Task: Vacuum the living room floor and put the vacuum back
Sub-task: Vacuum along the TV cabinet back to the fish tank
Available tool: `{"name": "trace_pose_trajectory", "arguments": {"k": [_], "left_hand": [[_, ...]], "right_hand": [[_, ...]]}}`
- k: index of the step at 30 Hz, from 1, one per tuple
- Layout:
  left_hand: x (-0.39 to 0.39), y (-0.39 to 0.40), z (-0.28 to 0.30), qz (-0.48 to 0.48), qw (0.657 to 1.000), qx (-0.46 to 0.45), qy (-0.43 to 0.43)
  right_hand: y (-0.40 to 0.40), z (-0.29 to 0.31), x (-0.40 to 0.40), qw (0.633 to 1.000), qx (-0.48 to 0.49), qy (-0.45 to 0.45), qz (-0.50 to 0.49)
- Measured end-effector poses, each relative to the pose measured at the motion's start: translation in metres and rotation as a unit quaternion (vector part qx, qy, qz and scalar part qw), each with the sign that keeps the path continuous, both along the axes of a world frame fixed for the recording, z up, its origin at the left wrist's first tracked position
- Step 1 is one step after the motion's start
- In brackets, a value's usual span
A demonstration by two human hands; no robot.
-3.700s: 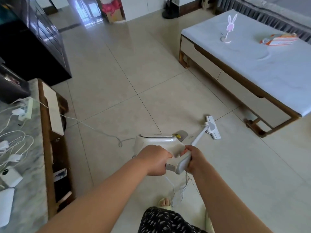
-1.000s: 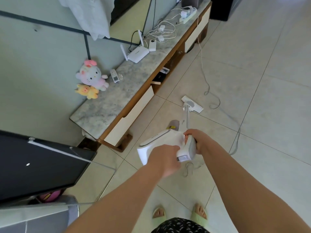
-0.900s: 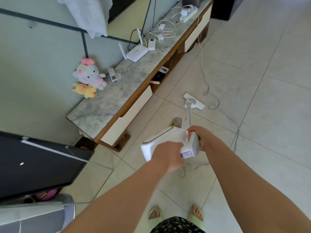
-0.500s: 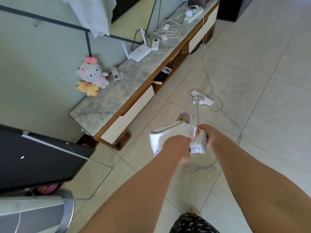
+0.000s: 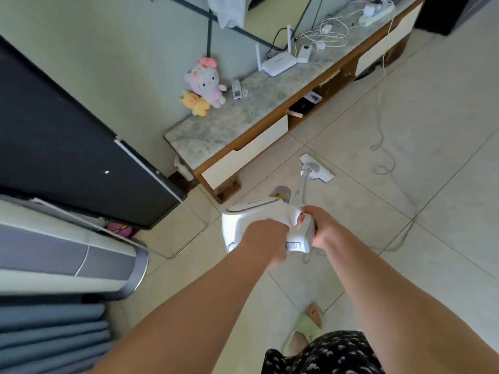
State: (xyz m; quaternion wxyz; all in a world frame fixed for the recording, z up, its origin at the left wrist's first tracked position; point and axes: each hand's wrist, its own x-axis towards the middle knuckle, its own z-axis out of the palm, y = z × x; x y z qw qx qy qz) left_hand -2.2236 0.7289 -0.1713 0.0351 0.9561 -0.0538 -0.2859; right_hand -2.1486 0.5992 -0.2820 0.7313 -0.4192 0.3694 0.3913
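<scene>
A white stick vacuum (image 5: 251, 215) is held in both my hands over the tiled floor (image 5: 432, 130). My left hand (image 5: 263, 241) grips the rear of its body. My right hand (image 5: 321, 228) grips the handle beside it. The wand runs forward and down to the flat floor head (image 5: 317, 168), which lies on the tiles near the end of the TV cabinet (image 5: 243, 155). Its white power cord (image 5: 382, 147) trails in loops across the floor to the right.
The marble-topped cabinet carries plush toys (image 5: 205, 83), a router (image 5: 278, 63) and a power strip (image 5: 375, 12) with tangled cables. A black panel (image 5: 67, 147) and a grey tower appliance (image 5: 70, 260) stand at the left, with grey curtains below. My slippered foot (image 5: 307, 327) is under my arms.
I turned from the coffee table side to the TV cabinet. In the last second the view shifted left toward the corner, and the floor head now sits closer to the cabinet's end.
</scene>
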Motion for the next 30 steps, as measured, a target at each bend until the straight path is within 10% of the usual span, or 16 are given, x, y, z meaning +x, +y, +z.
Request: {"name": "trace_pose_trajectory", "arguments": {"k": [12,30], "left_hand": [[-0.146,-0.004,-0.013,0.070,0.998,0.007,0.008],[0.019,-0.191,-0.043,0.162,0.986,-0.020,-0.018]], "right_hand": [[0.014,-0.009,-0.121,0.997,0.050,-0.007,0.053],[-0.162,-0.025,0.057,0.995,0.034,-0.024,0.090]]}}
